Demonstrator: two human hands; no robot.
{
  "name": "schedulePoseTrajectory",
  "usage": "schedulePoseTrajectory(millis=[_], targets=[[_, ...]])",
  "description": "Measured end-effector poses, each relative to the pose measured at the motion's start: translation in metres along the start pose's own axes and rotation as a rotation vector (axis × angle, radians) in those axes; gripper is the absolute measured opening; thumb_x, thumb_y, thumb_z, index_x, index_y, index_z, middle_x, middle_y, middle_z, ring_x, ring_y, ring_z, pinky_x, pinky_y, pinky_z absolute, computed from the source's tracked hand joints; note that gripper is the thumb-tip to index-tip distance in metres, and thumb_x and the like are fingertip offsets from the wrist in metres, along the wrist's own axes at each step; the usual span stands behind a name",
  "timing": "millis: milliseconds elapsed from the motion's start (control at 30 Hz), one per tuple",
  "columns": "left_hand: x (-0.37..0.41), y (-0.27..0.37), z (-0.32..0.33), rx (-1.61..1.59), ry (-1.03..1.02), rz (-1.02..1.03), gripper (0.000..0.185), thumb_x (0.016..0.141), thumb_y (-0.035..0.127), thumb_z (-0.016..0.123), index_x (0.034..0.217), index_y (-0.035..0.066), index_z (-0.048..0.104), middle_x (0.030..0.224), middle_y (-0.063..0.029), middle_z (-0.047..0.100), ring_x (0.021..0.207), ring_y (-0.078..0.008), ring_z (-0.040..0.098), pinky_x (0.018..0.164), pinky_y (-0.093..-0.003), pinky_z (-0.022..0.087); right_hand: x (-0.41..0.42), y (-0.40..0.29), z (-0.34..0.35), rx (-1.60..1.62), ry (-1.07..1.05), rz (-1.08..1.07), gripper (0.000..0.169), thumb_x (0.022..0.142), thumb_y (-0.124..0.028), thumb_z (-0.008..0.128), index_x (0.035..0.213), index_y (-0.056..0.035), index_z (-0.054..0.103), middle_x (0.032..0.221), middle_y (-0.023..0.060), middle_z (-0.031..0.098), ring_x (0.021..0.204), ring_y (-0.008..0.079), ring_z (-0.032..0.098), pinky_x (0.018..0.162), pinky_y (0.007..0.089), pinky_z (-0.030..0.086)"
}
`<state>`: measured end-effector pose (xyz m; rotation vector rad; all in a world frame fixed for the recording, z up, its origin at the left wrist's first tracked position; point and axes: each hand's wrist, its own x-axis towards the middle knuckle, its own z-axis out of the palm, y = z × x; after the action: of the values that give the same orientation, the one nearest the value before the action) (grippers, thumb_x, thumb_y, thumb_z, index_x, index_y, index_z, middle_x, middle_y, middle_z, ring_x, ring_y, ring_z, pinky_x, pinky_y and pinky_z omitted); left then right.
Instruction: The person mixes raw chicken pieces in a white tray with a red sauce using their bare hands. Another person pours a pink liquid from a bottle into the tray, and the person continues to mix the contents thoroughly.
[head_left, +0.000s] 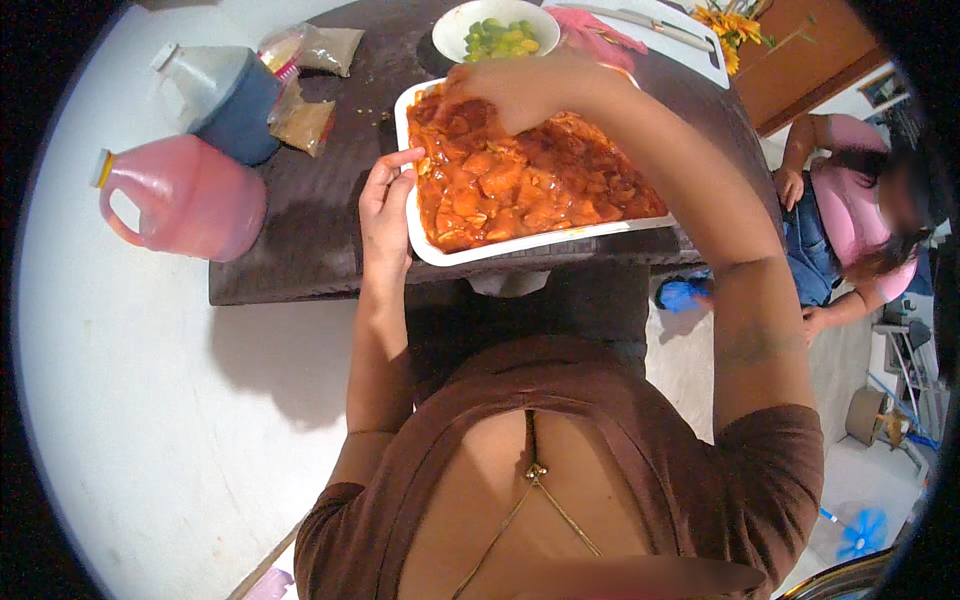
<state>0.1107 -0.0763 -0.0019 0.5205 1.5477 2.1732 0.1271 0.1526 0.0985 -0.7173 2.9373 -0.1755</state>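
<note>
A white rectangular tray (442, 257) full of meat pieces in red-orange sauce (517, 187) lies on the dark table near its front edge. My left hand (388, 206) holds the tray's left rim, with the fingertips over the wall. Reaching across from the right, my right hand (491, 90) is down in the sauced meat at the tray's far left part; it is blurred and its fingers are partly hidden, so whether they grip anything does not show. Garlic-like pale slices are mixed into the sauce. Just beyond the tray stands a white bowl (442, 37) of halved green citrus fruits (501, 39).
Left on the table are a jug of pink liquid (195, 199), a jug of dark liquid (232, 105) and small plastic bags of powder (300, 120). A pink plastic bag (592, 34) and a knife (660, 26) on a white cutting board (701, 56) lie back right. Another person (851, 195) sits at right.
</note>
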Motion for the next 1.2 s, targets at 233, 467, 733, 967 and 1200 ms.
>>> schedulePoseTrajectory(millis=[233,467,733,967,1200], targets=[[-0.002,0.001,-0.002,0.018,-0.012,0.016,0.022,0.092,0.002,0.046,0.11,0.003,0.058,0.109,-0.0058,0.059,0.096,-0.0096,0.055,0.085,-0.0235,0.044,0.049,-0.005,0.032,0.142,-0.046,-0.006,0.062,0.059,-0.022,0.074,0.113,0.0003,0.054,0.106,0.0232,0.059,0.102,0.0376,0.057,0.085,0.043,0.045],[0.0,0.0,-0.003,0.022,0.003,0.001,0.022,0.091,0.001,0.046,0.109,0.002,0.058,0.108,-0.0059,0.059,0.095,-0.0089,0.054,0.085,-0.0231,0.043,0.046,-0.008,0.052,0.013,-0.09,0.09,0.038,0.07,-0.01,0.064,0.107,-0.0008,0.061,0.096,0.0204,0.065,0.095,0.0355,0.062,0.078,0.0439,0.049],[-0.001,0.001,-0.001,-0.029,0.0,-0.02,0.023,0.091,0.0,0.046,0.109,0.002,0.059,0.106,-0.0056,0.059,0.095,-0.0091,0.054,0.084,-0.0229,0.042,0.004,-0.029,-0.003,-0.128,-0.006,0.213,0.021,0.071,-0.014,0.064,0.087,0.0005,0.063,0.083,0.0176,0.065,0.079,0.0343,0.064,0.068,0.0442,0.05],[-0.001,0.0,0.0,0.02,-0.009,0.031,0.023,0.091,0.0,0.046,0.109,0.002,0.06,0.107,-0.0052,0.06,0.098,-0.0092,0.054,0.087,-0.0242,0.042,-0.001,-0.042,-0.022,0.249,-0.039,-0.072,0.06,0.065,-0.032,0.075,0.113,-0.0007,0.059,0.107,0.0218,0.063,0.099,0.0366,0.061,0.086,0.0428,0.049],[0.001,-0.002,-0.001,0.005,-0.019,0.03,0.022,0.091,0.001,0.046,0.108,0.002,0.06,0.109,-0.0061,0.061,0.099,-0.0098,0.055,0.088,-0.0245,0.042,0.018,-0.052,0.057,-0.176,0.022,0.14,0.082,0.064,-0.036,0.076,0.13,0.0008,0.043,0.135,0.0239,0.039,0.106,0.038,0.057,0.088,0.0436,0.047]])
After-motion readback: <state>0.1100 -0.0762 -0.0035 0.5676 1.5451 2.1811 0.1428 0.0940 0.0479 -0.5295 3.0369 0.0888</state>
